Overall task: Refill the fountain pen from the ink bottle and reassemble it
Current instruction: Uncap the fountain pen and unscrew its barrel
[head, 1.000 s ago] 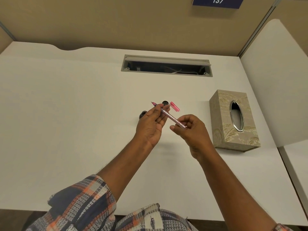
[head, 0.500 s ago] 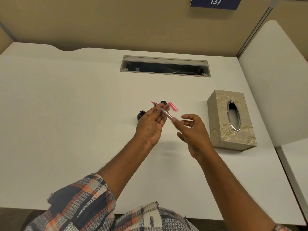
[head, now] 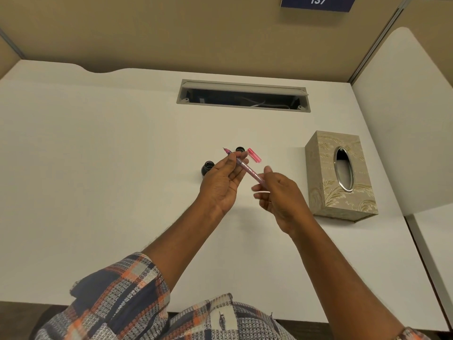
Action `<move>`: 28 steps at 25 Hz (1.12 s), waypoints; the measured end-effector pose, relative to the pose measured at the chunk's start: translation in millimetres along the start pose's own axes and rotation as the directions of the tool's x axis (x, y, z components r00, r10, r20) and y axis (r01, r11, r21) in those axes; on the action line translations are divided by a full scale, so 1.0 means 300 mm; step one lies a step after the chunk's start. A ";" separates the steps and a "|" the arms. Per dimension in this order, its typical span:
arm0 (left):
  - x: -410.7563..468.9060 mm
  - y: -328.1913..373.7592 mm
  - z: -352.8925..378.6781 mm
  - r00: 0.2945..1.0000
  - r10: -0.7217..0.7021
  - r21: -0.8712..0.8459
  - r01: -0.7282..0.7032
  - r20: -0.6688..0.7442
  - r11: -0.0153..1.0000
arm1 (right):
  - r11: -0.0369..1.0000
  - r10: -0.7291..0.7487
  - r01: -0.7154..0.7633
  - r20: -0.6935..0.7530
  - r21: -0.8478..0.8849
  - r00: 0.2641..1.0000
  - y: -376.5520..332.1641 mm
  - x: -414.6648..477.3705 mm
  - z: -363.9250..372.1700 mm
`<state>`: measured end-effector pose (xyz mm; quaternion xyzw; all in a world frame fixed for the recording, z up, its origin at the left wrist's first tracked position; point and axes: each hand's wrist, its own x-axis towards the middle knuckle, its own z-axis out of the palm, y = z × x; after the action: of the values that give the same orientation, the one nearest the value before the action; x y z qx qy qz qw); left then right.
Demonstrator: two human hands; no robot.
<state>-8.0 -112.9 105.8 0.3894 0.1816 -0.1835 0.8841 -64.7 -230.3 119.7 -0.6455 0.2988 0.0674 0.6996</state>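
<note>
1. Since half a second ago, the right hand [head: 282,195] has returned to the rear end of the slim pink translucent fountain pen [head: 245,168], where a moment before its fingers were spread apart just off the barrel.
2. Its fingers now curl at the pen's back end, at about 4 o'clock from the pen's middle; they are blurred, so whether they truly pinch the barrel cannot be told.
3. The left hand [head: 220,182] pinches the pen near its front section between thumb and fingertips, palm up, holding it above the white desk [head: 98,168].
4. The pen lies tilted, its nib pointing toward 10 o'clock and its tail toward 4 o'clock.
5. A small round black ink bottle [head: 207,167] stands on the desk at 9 o'clock of the left hand's fingers, partly hidden by them.
6. Its round black lid [head: 240,149] lies at 12 o'clock from the pen's middle, and the pink pen cap [head: 254,155] lies just beside the lid, at its 3 o'clock.
7. A beige patterned tissue box [head: 340,175] sits at 3 o'clock of both hands, well apart from the pen.
</note>
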 end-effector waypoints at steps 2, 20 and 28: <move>0.000 -0.002 0.002 1.000 0.001 0.001 -0.001 -0.031 1.000 | 0.999 -0.023 0.023 -0.004 -0.047 1.000 0.008 0.002 0.003; 0.025 0.024 0.003 0.991 0.034 -0.057 -0.041 -0.130 0.998 | 0.997 -0.078 0.079 0.056 -0.010 0.995 0.048 0.025 -0.079; 0.050 0.053 -0.007 0.988 0.049 -0.073 -0.060 -0.146 0.996 | 0.972 -0.215 0.205 -0.080 -0.119 0.973 0.107 0.097 -0.119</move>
<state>11.9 -104.2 107.4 0.3721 0.2410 -0.1234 0.8878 -68.3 -267.4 77.6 -0.7135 0.2569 -0.0207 0.6516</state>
